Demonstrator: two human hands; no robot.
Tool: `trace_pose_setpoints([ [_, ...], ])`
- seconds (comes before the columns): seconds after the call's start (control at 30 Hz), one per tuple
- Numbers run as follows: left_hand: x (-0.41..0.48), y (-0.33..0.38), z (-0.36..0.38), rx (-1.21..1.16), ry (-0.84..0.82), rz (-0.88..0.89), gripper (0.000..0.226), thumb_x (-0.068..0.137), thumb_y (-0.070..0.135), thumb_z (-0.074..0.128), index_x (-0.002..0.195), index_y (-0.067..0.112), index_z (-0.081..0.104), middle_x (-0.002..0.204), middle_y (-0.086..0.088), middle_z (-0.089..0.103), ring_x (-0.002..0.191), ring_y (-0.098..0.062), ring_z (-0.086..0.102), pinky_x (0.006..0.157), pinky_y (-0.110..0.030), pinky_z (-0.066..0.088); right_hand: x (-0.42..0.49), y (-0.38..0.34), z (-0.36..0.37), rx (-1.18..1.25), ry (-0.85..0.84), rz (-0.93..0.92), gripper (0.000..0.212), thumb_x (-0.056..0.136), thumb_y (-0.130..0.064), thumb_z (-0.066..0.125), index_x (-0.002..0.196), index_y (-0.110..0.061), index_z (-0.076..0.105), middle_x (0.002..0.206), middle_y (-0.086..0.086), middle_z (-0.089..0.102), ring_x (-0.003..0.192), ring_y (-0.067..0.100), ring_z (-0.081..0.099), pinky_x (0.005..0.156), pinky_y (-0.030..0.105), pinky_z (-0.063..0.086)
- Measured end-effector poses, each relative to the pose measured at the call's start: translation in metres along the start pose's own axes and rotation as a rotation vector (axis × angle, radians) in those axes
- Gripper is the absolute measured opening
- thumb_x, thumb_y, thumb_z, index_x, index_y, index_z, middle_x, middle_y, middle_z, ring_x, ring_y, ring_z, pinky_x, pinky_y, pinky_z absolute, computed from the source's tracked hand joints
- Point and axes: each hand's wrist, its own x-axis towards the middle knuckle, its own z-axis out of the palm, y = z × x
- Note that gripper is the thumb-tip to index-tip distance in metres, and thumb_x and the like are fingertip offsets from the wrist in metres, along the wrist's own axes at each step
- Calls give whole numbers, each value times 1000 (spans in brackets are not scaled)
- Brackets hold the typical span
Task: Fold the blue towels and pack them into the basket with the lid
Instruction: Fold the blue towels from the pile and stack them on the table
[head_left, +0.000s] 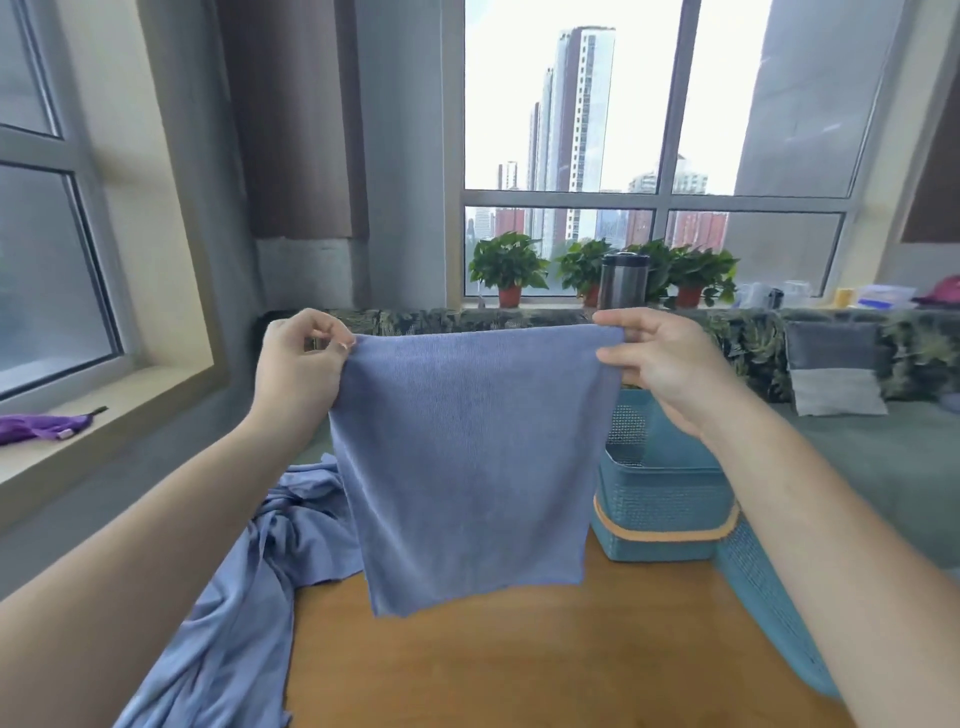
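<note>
Towel of square blue knit cloth (467, 457) held up, spread flat.
Your left hand (298, 364) and right hand (660, 364) each pinch a top corner; it hangs above the wooden tabletop (519, 660), in front of the teal perforated plastic basket (660, 499).

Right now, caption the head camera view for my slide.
Left hand and right hand hold a blue towel up by its top corners over the wooden table, teal basket behind.

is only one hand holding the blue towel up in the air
No, the left hand and the right hand each pinch a top corner of the blue towel, which hangs between them.
</note>
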Motion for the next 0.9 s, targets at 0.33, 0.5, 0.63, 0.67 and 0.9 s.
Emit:
trace_pose_setpoints([
  [0.33, 13, -48, 26, -86, -232, -388, 25, 75, 5, 82, 81, 18, 62, 82, -3, 69, 71, -15, 58, 69, -29, 44, 22, 57, 12, -136, 119, 219, 30, 84, 11, 64, 91, -17, 75, 104, 3, 67, 111, 21, 63, 98, 44, 55],
  [0.5, 20, -72, 43, 195, -361, -284, 34, 70, -8, 78, 90, 18, 68, 89, 1, 68, 79, -19, 61, 76, -35, 53, 48, 91, 26, -290, 26, 222, 38, 74, 8, 70, 87, -27, 76, 109, -1, 71, 110, 19, 62, 96, 33, 51],
  [0.63, 39, -85, 54, 365, -327, -94, 24, 80, 1, 74, 92, 22, 71, 85, 5, 69, 83, -20, 64, 69, -28, 47, 70, 101, 33, -482, 37, 87, 31, 83, 3, 68, 88, -28, 73, 98, -8, 70, 96, 12, 63, 73, 20, 47],
  [0.67, 46, -86, 54, 375, -305, -56, 20, 82, 4, 72, 90, 23, 72, 84, 4, 70, 83, -20, 64, 69, -28, 47, 75, 99, 35, -530, 57, 48, 30, 86, 2, 65, 85, -27, 73, 92, -10, 69, 89, 12, 62, 64, 17, 44],
  [0.9, 46, -82, 42, 224, -239, 14, 13, 92, 13, 68, 87, 25, 68, 72, 5, 66, 60, -9, 47, 56, -21, 38, 68, 93, 27, -496, 141, -191, 18, 98, -8, 57, 102, -23, 65, 92, -9, 64, 69, -1, 52, 61, 12, 37],
])
